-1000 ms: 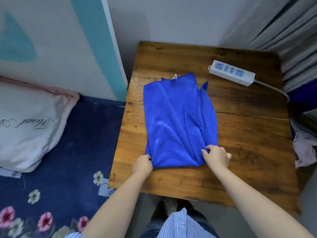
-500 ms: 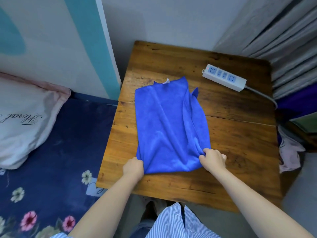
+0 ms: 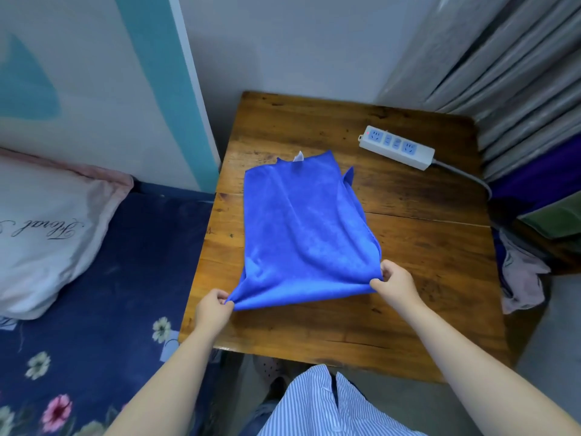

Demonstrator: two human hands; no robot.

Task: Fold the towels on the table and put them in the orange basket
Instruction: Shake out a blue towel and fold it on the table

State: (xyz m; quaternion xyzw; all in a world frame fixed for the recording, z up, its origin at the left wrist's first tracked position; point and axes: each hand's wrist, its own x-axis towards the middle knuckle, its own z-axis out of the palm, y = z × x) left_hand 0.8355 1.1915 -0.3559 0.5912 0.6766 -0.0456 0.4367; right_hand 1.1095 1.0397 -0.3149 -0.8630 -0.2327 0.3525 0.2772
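While the bright blue microfibre towel (image 3: 306, 228) lies on the square brown wooden table (image 3: 424, 278), both hands pinch its near edge. Left hand (image 3: 212, 311): thumb and fingers closed on the towel's near-left corner, cloth drawn to a point there. Right hand (image 3: 394, 286): fingers curled, pinching the near-right corner. Near edge looks lifted slightly off the wood between the two pinches; rest of towel lies flat on the table.

Towel position: middle of the table, somewhat toward its left side. Appears already doubled lengthwise, with layered edges visible along the right side. A small white tag (image 3: 298, 157) shows at the far edge.

Key relation: the towel's long axis runs straight away from the hands, near edge to far edge. The hands sit at the two ends of the short near edge, about equally close. Judgement: the next fold would carry the near edge away from the body, over onto the far edge.

White power strip with blue sockets (image 3: 396, 147) lies beyond the towel's far-right corner, apart from it. Orange basket not in view.
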